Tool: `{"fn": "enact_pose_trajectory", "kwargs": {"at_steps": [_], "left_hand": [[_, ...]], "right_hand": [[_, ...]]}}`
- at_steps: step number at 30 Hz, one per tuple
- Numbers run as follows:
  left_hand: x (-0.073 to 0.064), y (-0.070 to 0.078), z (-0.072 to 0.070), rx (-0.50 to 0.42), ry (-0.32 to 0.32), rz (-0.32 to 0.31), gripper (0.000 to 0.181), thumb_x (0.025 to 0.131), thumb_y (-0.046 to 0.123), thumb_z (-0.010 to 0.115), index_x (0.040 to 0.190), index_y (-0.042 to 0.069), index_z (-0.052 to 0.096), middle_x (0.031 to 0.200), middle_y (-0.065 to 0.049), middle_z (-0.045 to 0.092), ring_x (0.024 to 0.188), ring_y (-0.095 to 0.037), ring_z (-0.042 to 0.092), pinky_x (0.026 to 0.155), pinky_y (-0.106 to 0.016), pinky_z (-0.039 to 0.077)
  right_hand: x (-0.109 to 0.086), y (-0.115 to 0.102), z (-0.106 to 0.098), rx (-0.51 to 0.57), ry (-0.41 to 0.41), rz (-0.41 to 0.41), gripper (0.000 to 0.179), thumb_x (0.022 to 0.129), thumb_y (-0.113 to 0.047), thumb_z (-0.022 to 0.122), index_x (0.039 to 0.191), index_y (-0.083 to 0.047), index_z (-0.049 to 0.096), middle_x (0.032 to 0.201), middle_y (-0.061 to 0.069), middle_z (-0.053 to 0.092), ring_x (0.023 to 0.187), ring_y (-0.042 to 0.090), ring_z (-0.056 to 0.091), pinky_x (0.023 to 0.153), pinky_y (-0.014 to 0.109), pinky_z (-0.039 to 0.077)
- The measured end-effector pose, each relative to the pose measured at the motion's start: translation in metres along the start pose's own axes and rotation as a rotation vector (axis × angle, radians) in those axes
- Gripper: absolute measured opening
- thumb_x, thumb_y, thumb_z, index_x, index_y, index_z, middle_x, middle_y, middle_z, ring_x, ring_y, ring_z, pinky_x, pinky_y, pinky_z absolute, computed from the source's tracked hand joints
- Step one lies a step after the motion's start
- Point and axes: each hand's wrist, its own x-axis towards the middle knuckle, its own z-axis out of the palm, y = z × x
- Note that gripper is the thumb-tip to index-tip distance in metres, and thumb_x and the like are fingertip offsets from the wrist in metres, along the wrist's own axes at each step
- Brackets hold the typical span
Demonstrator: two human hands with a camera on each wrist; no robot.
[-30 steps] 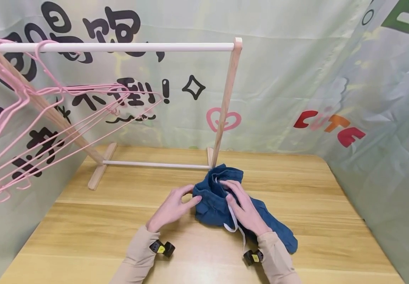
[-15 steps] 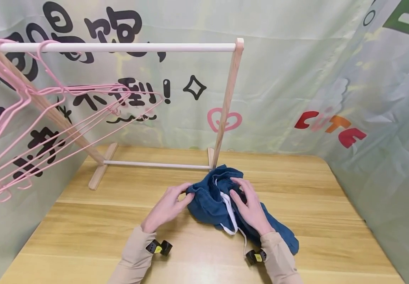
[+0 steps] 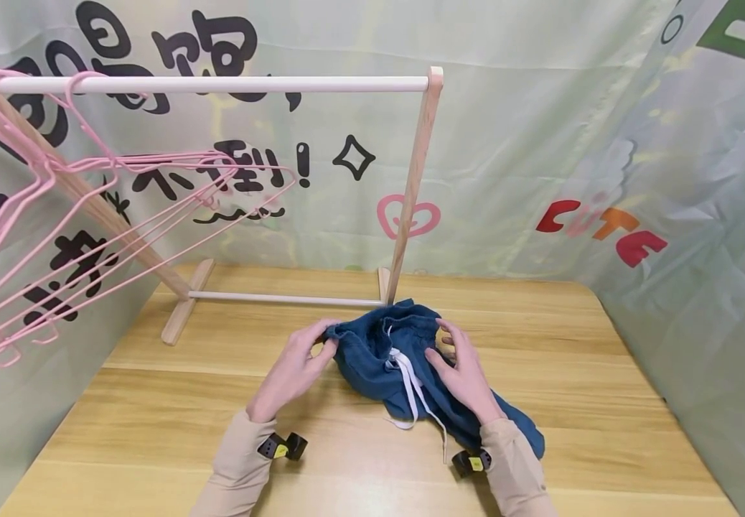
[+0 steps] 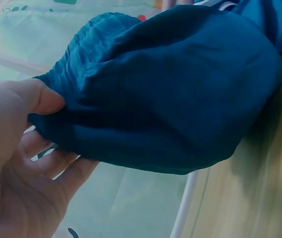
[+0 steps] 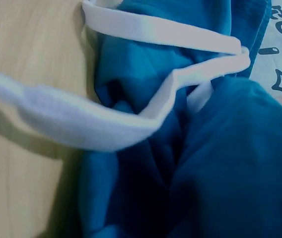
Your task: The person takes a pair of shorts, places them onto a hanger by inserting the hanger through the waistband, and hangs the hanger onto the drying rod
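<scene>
A pair of dark blue drawstring pants (image 3: 366,366) lies bunched on the table, its gathered waistband opening upward. My left hand (image 3: 291,370) pinches the left end of the waistband; in the left wrist view the thumb (image 4: 46,98) lies over the cloth and the fingers are beneath it. At the opposite side, my right hand (image 3: 466,373) holds the waistband between thumb and fingers. A white drawstring (image 3: 411,391) hangs down the front, and in the right wrist view the white cord (image 5: 96,124) loops across the blue folds. One leg stretches under the right forearm, partly hidden.
Behind the pants stands a wooden rack with a white top rail (image 3: 217,85). Several pink hangers (image 3: 114,165) hang at its left end. The rack's right post (image 3: 408,208) rises just behind the pants. A printed curtain (image 3: 508,143) surrounds the wooden table (image 3: 153,431).
My left hand has moved left and up, drawing the waistband wider. My right hand has shifted right along the waistband. More of the drawstring shows at the front.
</scene>
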Motion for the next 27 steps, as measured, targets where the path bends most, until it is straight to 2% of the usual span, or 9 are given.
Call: {"fn": "enact_pose_trajectory", "kwargs": {"at_steps": [3, 6, 9, 14, 17, 20, 24, 27], "left_hand": [[0.000, 0.004, -0.001, 0.013, 0.041, 0.038, 0.026, 0.098, -0.002, 0.054, 0.119, 0.005, 0.066, 0.116, -0.010, 0.073, 0.110, -0.023, 0.069, 0.094, -0.041, 0.056], [0.000, 0.012, 0.000, 0.014, 0.082, 0.106, 0.024, 0.098, -0.005, 0.053, 0.117, 0.004, 0.065, 0.112, -0.009, 0.072, 0.107, -0.020, 0.068, 0.092, -0.038, 0.056], [-0.001, 0.021, 0.002, 0.010, 0.124, 0.189, 0.025, 0.099, -0.008, 0.050, 0.116, 0.004, 0.063, 0.110, -0.009, 0.069, 0.104, -0.019, 0.066, 0.093, -0.033, 0.055], [0.000, 0.031, 0.002, -0.028, 0.183, 0.271, 0.028, 0.096, -0.015, 0.047, 0.114, 0.002, 0.061, 0.109, -0.012, 0.067, 0.104, -0.021, 0.064, 0.097, -0.023, 0.051], [0.000, 0.034, 0.000, -0.062, 0.232, 0.293, 0.028, 0.095, -0.017, 0.046, 0.113, -0.001, 0.061, 0.109, -0.016, 0.065, 0.104, -0.020, 0.064, 0.099, -0.019, 0.049], [0.000, 0.034, -0.001, -0.086, 0.292, 0.289, 0.027, 0.096, -0.017, 0.046, 0.112, -0.002, 0.061, 0.108, -0.017, 0.065, 0.104, -0.017, 0.063, 0.099, -0.018, 0.049], [0.001, 0.030, -0.002, -0.080, 0.363, 0.265, 0.024, 0.097, -0.015, 0.046, 0.113, -0.004, 0.062, 0.108, -0.017, 0.065, 0.104, -0.014, 0.063, 0.097, -0.016, 0.050], [0.003, 0.025, -0.003, -0.055, 0.424, 0.252, 0.024, 0.098, -0.014, 0.046, 0.114, -0.006, 0.062, 0.108, -0.018, 0.065, 0.102, -0.012, 0.062, 0.094, -0.015, 0.050]], "right_hand": [[0.001, 0.001, -0.001, 0.011, -0.042, 0.059, 0.064, 0.097, -0.021, 0.065, 0.153, -0.009, 0.035, 0.153, 0.026, 0.041, 0.130, 0.048, 0.052, 0.102, 0.061, 0.048], [0.001, 0.001, -0.001, 0.054, -0.064, 0.091, 0.071, 0.097, -0.022, 0.066, 0.156, -0.010, 0.027, 0.154, 0.028, 0.039, 0.132, 0.049, 0.051, 0.104, 0.060, 0.047], [0.001, 0.000, -0.002, 0.091, -0.078, 0.114, 0.077, 0.096, -0.021, 0.068, 0.158, -0.009, 0.022, 0.153, 0.030, 0.041, 0.131, 0.048, 0.053, 0.105, 0.059, 0.047], [0.000, -0.004, -0.002, 0.108, -0.114, 0.133, 0.080, 0.095, -0.020, 0.069, 0.158, -0.008, 0.022, 0.144, 0.032, 0.053, 0.123, 0.045, 0.061, 0.104, 0.056, 0.049], [0.000, -0.006, -0.002, 0.102, -0.127, 0.110, 0.076, 0.094, -0.017, 0.070, 0.156, -0.005, 0.029, 0.131, 0.029, 0.064, 0.113, 0.041, 0.067, 0.101, 0.054, 0.051], [0.000, -0.005, 0.000, 0.089, -0.123, 0.081, 0.067, 0.092, -0.012, 0.073, 0.150, -0.001, 0.041, 0.118, 0.024, 0.071, 0.101, 0.033, 0.072, 0.094, 0.045, 0.056], [0.001, -0.005, 0.001, 0.104, -0.087, 0.060, 0.048, 0.090, -0.006, 0.073, 0.135, 0.001, 0.058, 0.111, 0.021, 0.073, 0.089, 0.022, 0.070, 0.078, 0.026, 0.054], [0.002, -0.005, 0.000, 0.174, -0.016, 0.060, 0.036, 0.092, -0.001, 0.070, 0.126, 0.002, 0.062, 0.110, 0.021, 0.070, 0.088, 0.014, 0.068, 0.071, 0.019, 0.052]]}}
